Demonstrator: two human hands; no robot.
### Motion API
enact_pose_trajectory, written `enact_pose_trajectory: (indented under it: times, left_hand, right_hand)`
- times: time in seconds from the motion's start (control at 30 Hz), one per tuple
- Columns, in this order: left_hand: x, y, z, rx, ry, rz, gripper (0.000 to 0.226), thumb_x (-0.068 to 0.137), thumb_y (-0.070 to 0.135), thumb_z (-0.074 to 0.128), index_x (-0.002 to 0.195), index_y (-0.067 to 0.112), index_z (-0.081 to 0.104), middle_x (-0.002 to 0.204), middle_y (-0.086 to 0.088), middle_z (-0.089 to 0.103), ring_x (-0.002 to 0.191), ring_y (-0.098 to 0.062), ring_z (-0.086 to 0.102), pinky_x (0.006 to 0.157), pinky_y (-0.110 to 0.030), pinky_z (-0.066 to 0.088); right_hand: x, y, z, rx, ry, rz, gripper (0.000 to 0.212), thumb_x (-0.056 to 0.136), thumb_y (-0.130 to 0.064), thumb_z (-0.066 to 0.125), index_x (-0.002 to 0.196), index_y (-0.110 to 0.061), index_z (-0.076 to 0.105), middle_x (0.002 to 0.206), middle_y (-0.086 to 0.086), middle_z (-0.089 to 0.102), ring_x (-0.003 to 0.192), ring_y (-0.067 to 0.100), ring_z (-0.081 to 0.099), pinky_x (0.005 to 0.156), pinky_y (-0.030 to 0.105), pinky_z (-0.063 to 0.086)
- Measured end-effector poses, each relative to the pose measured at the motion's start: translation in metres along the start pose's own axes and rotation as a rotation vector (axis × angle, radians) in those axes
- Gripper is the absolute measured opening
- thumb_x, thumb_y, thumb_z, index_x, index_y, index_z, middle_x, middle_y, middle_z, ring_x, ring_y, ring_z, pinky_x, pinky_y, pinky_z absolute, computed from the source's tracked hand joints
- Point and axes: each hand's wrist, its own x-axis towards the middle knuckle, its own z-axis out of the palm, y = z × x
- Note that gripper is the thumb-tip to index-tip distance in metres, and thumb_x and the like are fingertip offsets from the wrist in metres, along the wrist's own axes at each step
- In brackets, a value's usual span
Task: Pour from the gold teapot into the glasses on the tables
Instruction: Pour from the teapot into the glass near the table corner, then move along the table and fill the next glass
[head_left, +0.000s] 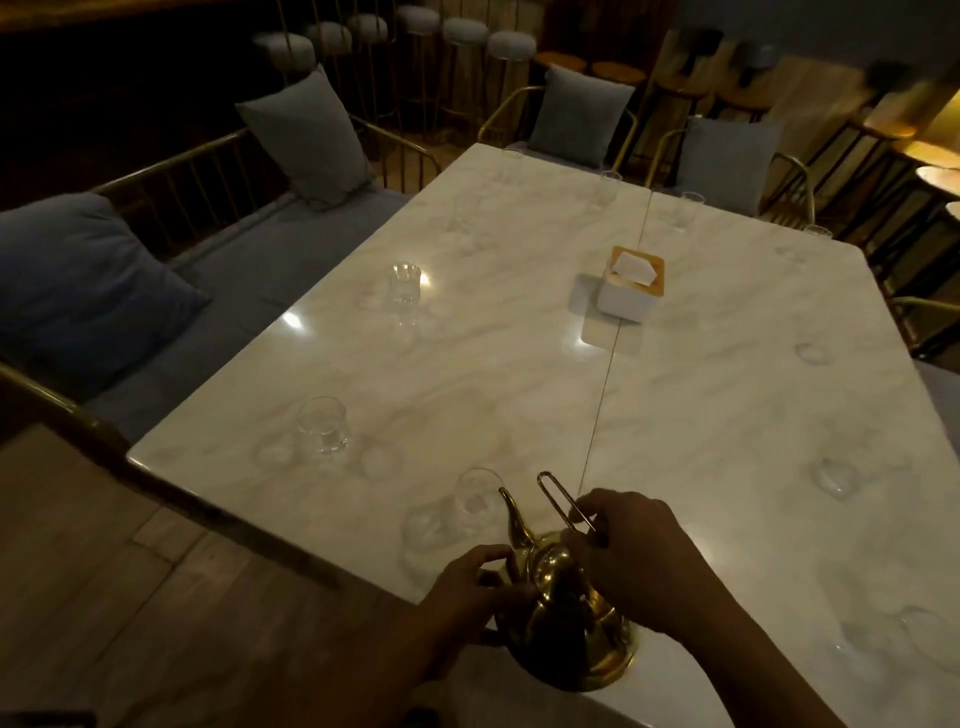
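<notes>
Because the gold teapot (566, 623) is right at the near edge of the marble table (467, 364), a careless tilt could slide its base off, so keep its weight over the slab. Its spout (514, 519) points away from you and stands just beside the nearest glass (475, 501). Swing it too low or too fast and you may knock that glass over or pour past its rim, which is hard to read in this dim light. The thin wire handle (558, 499) may pivot, so the pot could rock as you lift. Your left hand (467, 587) curls round the pot's left side below the spout, and your right hand (639, 551) pinches the handle. The 2 hands flank the pot, apart from each other. Another glass (323, 426) waits farther along the left side
</notes>
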Motion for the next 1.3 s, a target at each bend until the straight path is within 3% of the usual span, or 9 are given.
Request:
enact_pose_trajectory:
  times: [0.17,0.47,0.8,1.0,1.1,1.2,1.3]
  left_hand:
    - [0.003,0.001,-0.003,0.031,0.027,0.041,0.063,0.070,0.011,0.086,0.123,0.030,0.058,0.120,-0.006,0.065,0.106,-0.025,0.067,0.079,-0.045,0.062]
    - [0.002,0.019,0.015,0.123,-0.096,0.067,0.060,0.068,0.014,0.088,0.116,0.030,0.057,0.120,-0.010,0.061,0.105,-0.027,0.067,0.077,-0.045,0.062]
    - [-0.001,0.015,0.106,0.146,-0.158,0.078,0.062,0.068,0.021,0.089,0.117,0.029,0.052,0.123,-0.013,0.056,0.106,-0.030,0.066,0.082,-0.052,0.061]
    - [-0.002,-0.002,0.187,0.016,-0.070,0.093,0.072,0.059,0.028,0.090,0.119,0.028,0.052,0.125,-0.013,0.055,0.107,-0.031,0.065,0.081,-0.047,0.061]
    - [0.003,-0.011,0.221,-0.048,-0.014,0.105,0.067,0.063,0.029,0.089,0.120,0.028,0.053,0.127,-0.013,0.054,0.110,-0.031,0.063,0.081,-0.046,0.061]
    - [0.011,-0.018,0.248,-0.102,0.040,0.094,0.059,0.071,0.030,0.086,0.121,0.028,0.055,0.126,-0.013,0.058,0.112,-0.031,0.063,0.086,-0.052,0.059]
    - [0.017,-0.023,0.268,-0.158,0.058,0.093,0.049,0.079,0.029,0.079,0.122,0.029,0.055,0.122,-0.012,0.064,0.110,-0.029,0.066,0.089,-0.052,0.057]
  right_hand:
    - [-0.013,0.012,0.003,0.001,0.024,0.016,0.027,0.092,-0.037,0.068,0.115,-0.023,0.065,0.085,-0.013,0.060,0.072,0.003,0.060,0.057,0.011,0.042]
    - [-0.037,0.031,-0.022,0.000,0.078,0.027,0.014,0.089,-0.038,0.071,0.100,-0.032,0.064,0.076,-0.015,0.059,0.065,-0.001,0.056,0.053,0.010,0.037]
    - [-0.063,0.101,-0.082,-0.035,0.109,-0.057,0.015,0.085,-0.038,0.077,0.095,-0.036,0.066,0.070,-0.013,0.064,0.062,-0.001,0.061,0.051,0.012,0.042]
    - [-0.064,0.170,-0.114,0.011,0.081,-0.160,0.023,0.088,-0.032,0.075,0.111,-0.032,0.069,0.075,-0.013,0.066,0.063,-0.002,0.061,0.054,0.010,0.043]
    - [-0.061,0.197,-0.124,0.042,0.078,-0.198,0.029,0.091,-0.031,0.072,0.119,-0.030,0.068,0.080,-0.017,0.062,0.067,-0.004,0.059,0.056,0.007,0.040]
    - [-0.059,0.215,-0.128,0.070,0.065,-0.243,0.035,0.092,-0.028,0.070,0.127,-0.026,0.066,0.094,-0.008,0.070,0.079,0.003,0.062,0.068,0.008,0.044]
    - [-0.057,0.227,-0.131,0.063,0.062,-0.277,0.039,0.093,-0.029,0.068,0.132,-0.025,0.064,0.110,0.000,0.075,0.083,0.004,0.062,0.072,0.009,0.044]
